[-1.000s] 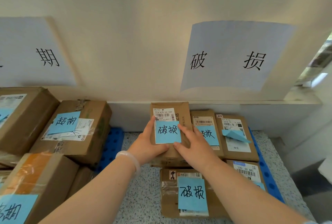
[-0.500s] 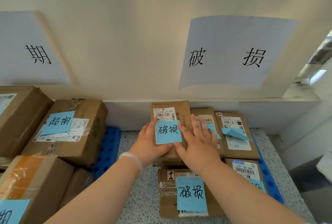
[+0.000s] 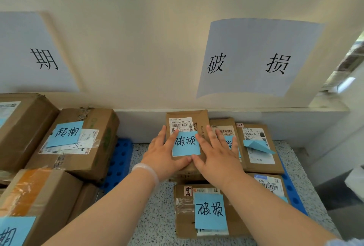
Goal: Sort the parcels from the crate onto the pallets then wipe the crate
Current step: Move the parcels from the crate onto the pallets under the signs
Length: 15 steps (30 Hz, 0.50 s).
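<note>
Step in hand: setting down a sorted parcel point(image 3: 187, 116) in the damaged-goods group. The parcel, brown card with a shipping label and a blue note point(image 3: 186, 144) reading 破损, lies flat against the wall directly below the wall sign point(image 3: 256, 58) bearing the same two characters. It appears to rest on another carton, whose front edge shows below the hands. The left hand point(image 3: 163, 155) and the right hand point(image 3: 218, 157) both lie on its top face, fingers straight and spread, thumbs meeting at the near edge of the note. Neither grip is closed round anything; the palms merely press. The right hand's fingers also overlap the neighbouring parcel point(image 3: 223, 127) just beside it. Further right lies a parcel with a peeling note point(image 3: 258, 147), and a nearer parcel point(image 3: 208, 210) is likewise marked 破损. The blue pallet point(image 3: 293, 198) shows at the right edge of this group. A second stack point(image 3: 78, 137), marked 超期, stands well apart to the left. The crate is not in view. Judgement: placement is all but complete, but overall sorting progress cannot be determined. The next move calls for lifting both hands straight off without dragging the note or shifting the stacked parcel, then going to the crate for another item. Wiping is not yet done.
</note>
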Each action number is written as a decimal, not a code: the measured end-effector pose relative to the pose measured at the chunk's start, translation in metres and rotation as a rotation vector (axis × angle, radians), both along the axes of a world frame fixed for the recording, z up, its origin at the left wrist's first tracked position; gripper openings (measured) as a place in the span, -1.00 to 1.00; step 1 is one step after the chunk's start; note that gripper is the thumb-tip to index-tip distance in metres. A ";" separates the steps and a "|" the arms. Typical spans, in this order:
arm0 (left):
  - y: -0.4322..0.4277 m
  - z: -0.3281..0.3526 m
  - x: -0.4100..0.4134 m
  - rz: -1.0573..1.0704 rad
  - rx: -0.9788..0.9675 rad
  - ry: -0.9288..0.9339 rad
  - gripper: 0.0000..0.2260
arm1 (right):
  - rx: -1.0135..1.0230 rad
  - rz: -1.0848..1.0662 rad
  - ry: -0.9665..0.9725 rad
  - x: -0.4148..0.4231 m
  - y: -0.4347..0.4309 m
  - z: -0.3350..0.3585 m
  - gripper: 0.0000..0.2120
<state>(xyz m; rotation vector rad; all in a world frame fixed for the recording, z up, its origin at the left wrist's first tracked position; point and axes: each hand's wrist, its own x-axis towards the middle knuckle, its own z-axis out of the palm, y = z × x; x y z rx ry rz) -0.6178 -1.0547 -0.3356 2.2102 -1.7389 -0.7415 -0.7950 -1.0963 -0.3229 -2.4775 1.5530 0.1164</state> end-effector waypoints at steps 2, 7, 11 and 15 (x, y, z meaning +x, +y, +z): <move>0.001 0.002 0.001 -0.003 0.009 -0.020 -0.15 | 0.000 0.014 0.004 -0.001 0.000 0.003 -0.36; 0.008 0.009 -0.002 -0.023 0.006 -0.042 -0.16 | -0.014 0.053 -0.022 -0.008 0.012 0.012 -0.33; 0.016 0.015 -0.004 -0.040 -0.009 -0.061 -0.16 | -0.013 0.075 -0.015 -0.013 0.027 0.016 -0.31; 0.026 0.023 -0.008 -0.063 -0.054 -0.151 -0.16 | -0.058 0.080 -0.026 -0.019 0.039 0.018 -0.25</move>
